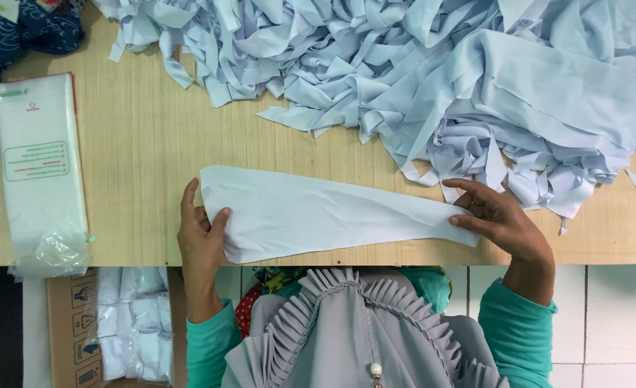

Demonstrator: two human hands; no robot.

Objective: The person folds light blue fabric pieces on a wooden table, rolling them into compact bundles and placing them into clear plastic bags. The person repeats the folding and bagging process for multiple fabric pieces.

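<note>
A pale wooden table point(138, 151) fills most of the view. Below its edge lies a white tiled floor point(612, 316). Light is even.

Fabric strip point(318, 212): plain pale blue, matching the scrap heap point(433, 72) beyond it. Desk point(138, 144): light tan woodgrain. Left of the strip, packet point(39, 165): white with green print; sleeves point(519, 334): teal.

The person wears long teal sleeves that end at the wrists, leaving the left hand point(201, 241) and right hand point(501, 219) bare, without rings or gloves. A grey garment with a pleated, ruffled edge drapes down the front, a small pearl-like bead near its lower middle.
</note>
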